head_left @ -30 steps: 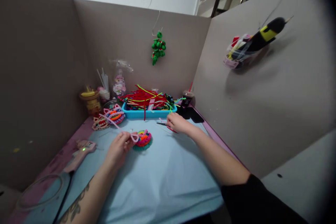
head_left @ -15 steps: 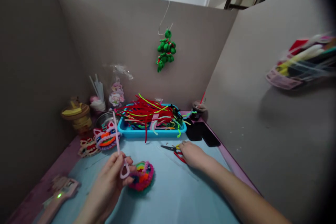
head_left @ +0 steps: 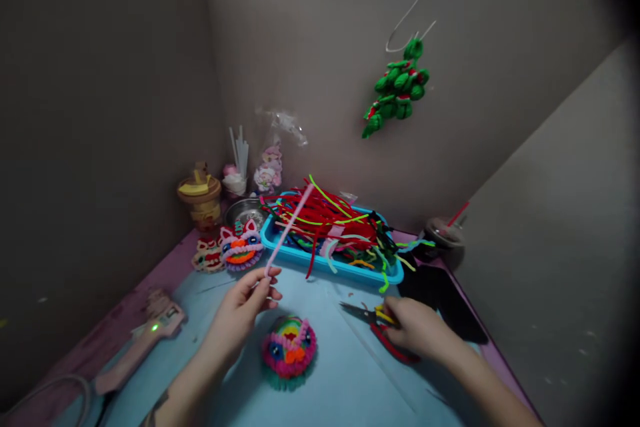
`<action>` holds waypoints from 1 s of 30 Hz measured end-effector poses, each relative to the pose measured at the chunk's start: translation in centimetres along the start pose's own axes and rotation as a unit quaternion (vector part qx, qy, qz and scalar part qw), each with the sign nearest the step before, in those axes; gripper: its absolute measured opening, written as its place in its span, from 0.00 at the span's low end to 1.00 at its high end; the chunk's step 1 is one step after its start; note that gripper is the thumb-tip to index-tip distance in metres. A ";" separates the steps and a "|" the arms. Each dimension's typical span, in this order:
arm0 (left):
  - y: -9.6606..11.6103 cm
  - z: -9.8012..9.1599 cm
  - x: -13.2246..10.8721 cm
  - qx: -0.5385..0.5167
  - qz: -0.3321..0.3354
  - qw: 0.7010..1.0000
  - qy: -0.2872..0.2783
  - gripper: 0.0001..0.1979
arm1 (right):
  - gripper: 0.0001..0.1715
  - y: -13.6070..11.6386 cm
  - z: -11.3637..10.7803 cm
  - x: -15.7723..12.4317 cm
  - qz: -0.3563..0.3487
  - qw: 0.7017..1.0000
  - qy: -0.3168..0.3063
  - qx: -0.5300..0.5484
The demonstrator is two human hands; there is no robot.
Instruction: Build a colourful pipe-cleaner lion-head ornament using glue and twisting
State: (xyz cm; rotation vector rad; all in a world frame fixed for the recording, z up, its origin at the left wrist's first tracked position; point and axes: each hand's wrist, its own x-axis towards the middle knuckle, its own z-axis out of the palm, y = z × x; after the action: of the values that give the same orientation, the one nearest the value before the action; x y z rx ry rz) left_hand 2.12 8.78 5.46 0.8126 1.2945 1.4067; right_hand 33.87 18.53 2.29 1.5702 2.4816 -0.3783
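My left hand (head_left: 250, 300) pinches a pale pink pipe cleaner (head_left: 291, 227) near its lower end; the stem slants up to the right, in front of the tray. Below that hand, a round fuzzy animal face of pipe cleaners (head_left: 291, 352), pink, teal, orange and blue, lies on the blue work surface, apart from the fingers. My right hand (head_left: 417, 325) is closed around scissors (head_left: 377, 319) with red and yellow handles. Their dark blades point left, and the handles are partly hidden by the fingers.
A blue tray (head_left: 333, 267) heaped with pipe cleaners stands at the back. Two more animal faces (head_left: 241, 247) lie left of it, by a metal bowl (head_left: 245, 211). A pink glue gun (head_left: 140, 350) with a green light lies at left. A drink cup (head_left: 443, 237) stands at right.
The view has turned, shifting everything in frame. My right hand now has the scissors in a fuller grip. My left hand has moved off the fuzzy face, and the pipe cleaner's looped end no longer shows.
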 end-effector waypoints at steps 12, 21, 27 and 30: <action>-2.2 0.1 -1.2 -0.039 0.028 0.997 0.052 0.18 | 0.15 -5.6 2.2 -3.9 0.082 0.902 0.216 0.365; -2.2 0.8 -1.2 -0.119 0.027 0.989 0.078 0.22 | 0.18 -6.2 2.9 -3.6 0.144 0.849 0.355 0.365; -1.9 1.6 -2.7 -0.044 0.092 0.994 0.050 0.17 | 0.19 -11.9 2.2 -6.5 -0.015 0.880 0.110 0.461; -2.1 1.9 -3.5 -0.025 0.112 0.993 0.033 0.15 | 0.19 -13.7 3.1 -7.2 -0.041 0.889 0.093 0.446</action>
State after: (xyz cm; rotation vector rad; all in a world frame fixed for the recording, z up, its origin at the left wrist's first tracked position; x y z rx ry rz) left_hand 5.33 5.76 4.34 0.9049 1.2423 1.6492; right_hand 24.55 5.79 2.99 1.8194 2.6691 -1.6395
